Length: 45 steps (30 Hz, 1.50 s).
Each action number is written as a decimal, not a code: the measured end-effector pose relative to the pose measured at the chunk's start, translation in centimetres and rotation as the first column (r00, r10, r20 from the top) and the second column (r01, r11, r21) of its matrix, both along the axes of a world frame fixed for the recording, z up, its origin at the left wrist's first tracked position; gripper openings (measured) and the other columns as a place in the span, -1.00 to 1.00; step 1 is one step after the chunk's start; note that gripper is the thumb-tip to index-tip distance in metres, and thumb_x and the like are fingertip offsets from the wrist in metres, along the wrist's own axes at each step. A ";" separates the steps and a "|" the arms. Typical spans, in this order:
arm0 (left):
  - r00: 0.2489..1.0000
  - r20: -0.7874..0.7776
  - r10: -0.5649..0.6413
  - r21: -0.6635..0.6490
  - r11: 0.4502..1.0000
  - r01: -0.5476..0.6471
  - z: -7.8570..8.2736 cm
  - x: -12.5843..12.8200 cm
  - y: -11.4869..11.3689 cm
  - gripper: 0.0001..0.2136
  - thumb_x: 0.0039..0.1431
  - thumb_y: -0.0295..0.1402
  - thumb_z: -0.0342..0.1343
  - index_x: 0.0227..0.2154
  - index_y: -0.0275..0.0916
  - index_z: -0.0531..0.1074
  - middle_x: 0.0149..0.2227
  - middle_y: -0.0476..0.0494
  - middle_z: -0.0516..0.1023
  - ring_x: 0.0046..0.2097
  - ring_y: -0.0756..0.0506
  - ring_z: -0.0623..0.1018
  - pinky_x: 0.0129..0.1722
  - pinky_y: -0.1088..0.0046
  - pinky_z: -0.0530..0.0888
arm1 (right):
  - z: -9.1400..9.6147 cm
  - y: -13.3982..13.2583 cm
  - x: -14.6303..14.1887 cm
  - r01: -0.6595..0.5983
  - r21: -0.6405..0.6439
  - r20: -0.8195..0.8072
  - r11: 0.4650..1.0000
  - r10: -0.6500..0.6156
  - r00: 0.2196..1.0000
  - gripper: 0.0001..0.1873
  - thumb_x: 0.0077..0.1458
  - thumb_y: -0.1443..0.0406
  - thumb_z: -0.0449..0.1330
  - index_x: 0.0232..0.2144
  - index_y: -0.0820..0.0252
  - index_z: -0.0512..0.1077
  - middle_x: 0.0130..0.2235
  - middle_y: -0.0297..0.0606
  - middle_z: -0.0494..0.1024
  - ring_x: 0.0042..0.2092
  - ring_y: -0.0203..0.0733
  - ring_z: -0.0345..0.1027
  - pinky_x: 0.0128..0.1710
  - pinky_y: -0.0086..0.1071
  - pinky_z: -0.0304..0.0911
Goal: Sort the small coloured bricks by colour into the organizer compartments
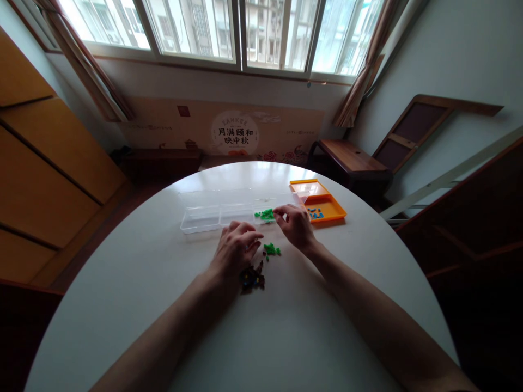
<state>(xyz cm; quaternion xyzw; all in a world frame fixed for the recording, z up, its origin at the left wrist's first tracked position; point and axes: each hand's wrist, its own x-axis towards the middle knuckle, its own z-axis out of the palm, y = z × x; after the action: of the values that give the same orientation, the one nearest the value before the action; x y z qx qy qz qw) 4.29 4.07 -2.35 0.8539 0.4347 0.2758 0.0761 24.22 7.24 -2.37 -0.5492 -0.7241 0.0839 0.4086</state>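
Note:
My left hand (237, 246) rests on the white round table (122, 283), fingers curled, beside a pile of dark small pieces (252, 277). Just right of its fingertips lie a few loose green pieces (272, 250). My right hand (295, 224) reaches to the clear plastic compartment box (204, 215), fingers pinched over the compartment holding green pieces (265, 215). What the pinch holds is too small to make out.
An orange tray (327, 209) with small blue pieces stands right of the clear box. Behind the table are a low wooden bench (351, 158), a window and curtains. Wooden cabinets line the left wall.

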 end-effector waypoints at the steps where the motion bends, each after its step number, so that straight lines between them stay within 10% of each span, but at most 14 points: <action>1: 0.999 -0.027 -0.019 0.001 1.000 0.019 -0.1 0.0 0.0 -0.83 0.15 -0.39 0.15 -0.22 -0.07 0.56 -0.16 -0.09 0.53 -0.08 -0.16 0.37 -0.05 0.22 0.29 | 0.2 -0.1 0.2 -0.013 0.005 -0.002 1.000 0.013 1.000 -0.86 0.13 0.33 0.17 -0.31 0.18 0.55 -0.34 -0.29 0.57 -0.44 -0.30 0.33 -0.34 -0.42 0.20; 13: 0.992 -0.104 -0.072 0.053 0.996 0.078 0.0 0.1 -0.2 -0.95 0.10 -0.36 0.22 -0.42 -0.07 0.56 -0.16 -0.05 0.55 -0.08 -0.17 0.36 -0.11 0.26 0.25 | 0.8 -1.0 0.0 -0.206 -0.099 0.066 0.974 0.213 0.975 -0.89 0.10 0.37 0.21 -0.35 0.20 0.56 -0.38 -0.29 0.57 -0.46 -0.35 0.28 -0.39 -0.45 0.16; 23: 0.998 -0.033 0.044 0.211 0.977 -0.036 0.9 -0.2 -0.6 -0.92 0.17 -0.37 0.14 -0.35 -0.13 0.54 -0.21 -0.10 0.55 -0.08 -0.17 0.37 -0.07 0.21 0.27 | 1.2 -1.5 -0.3 -0.465 -0.317 -0.129 0.827 0.448 0.885 -0.85 0.09 0.29 0.22 -0.37 0.22 0.59 -0.50 -0.38 0.53 -0.51 -0.42 0.24 -0.48 -0.53 0.08; 35: 0.984 0.051 0.170 0.207 0.962 -0.177 0.6 -0.6 -0.5 -0.95 0.14 -0.35 0.19 -0.34 -0.13 0.52 -0.21 -0.10 0.54 -0.09 -0.18 0.41 -0.09 0.22 0.27 | 0.4 -1.3 -0.6 -0.174 -0.082 0.055 0.981 0.179 0.982 -0.91 0.05 0.41 0.24 -0.35 0.19 0.54 -0.37 -0.31 0.58 -0.41 -0.32 0.34 -0.32 -0.44 0.19; 45: 0.987 0.052 0.150 0.195 0.968 -0.158 0.6 -0.7 -0.6 -0.95 0.15 -0.33 0.18 -0.35 -0.15 0.52 -0.22 -0.09 0.54 -0.09 -0.17 0.39 -0.09 0.23 0.26 | 0.7 0.5 -0.7 0.030 0.001 0.002 1.000 -0.030 1.000 -0.86 0.14 0.33 0.18 -0.24 0.18 0.53 -0.30 -0.29 0.59 -0.43 -0.31 0.34 -0.30 -0.41 0.21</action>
<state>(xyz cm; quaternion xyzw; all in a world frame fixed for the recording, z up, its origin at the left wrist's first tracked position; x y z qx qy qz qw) 3.60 3.45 -1.71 0.8158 0.4685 0.3384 -0.0232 23.53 7.76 -1.72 -0.5598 -0.7163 0.0770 0.4095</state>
